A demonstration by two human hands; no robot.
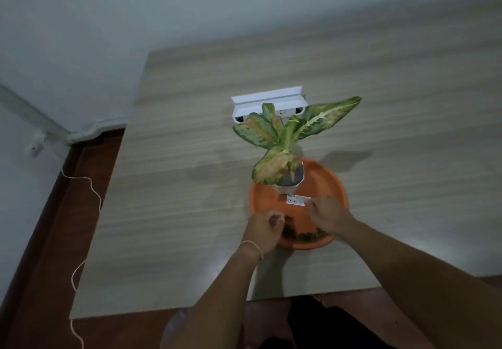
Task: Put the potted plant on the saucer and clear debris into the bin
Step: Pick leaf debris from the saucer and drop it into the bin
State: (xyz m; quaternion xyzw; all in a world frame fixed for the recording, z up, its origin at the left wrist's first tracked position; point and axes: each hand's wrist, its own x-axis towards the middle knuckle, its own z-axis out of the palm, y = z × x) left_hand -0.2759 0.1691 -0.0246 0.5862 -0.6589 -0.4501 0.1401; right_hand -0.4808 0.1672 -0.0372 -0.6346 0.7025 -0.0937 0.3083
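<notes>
A potted plant [282, 136] with green and orange mottled leaves stands in a small white pot [285, 189] on the far part of the orange saucer [326, 183]. Dark green debris [301, 236] lies along the saucer's near rim. My left hand [263, 230] is curled into a loose fist at the saucer's near left edge, touching the debris. My right hand [330, 215] hovers over the near part of the saucer, fingers bent and pinched toward a white label [297, 200]. Whether either hand holds debris cannot be made out.
A white socket box [269, 104] sits on the wooden table [176, 185] behind the plant. A thin cord [92, 191] hangs over the reddish floor at the left, beside the wall. A pale bag or bin [173, 329] shows under the table's near edge.
</notes>
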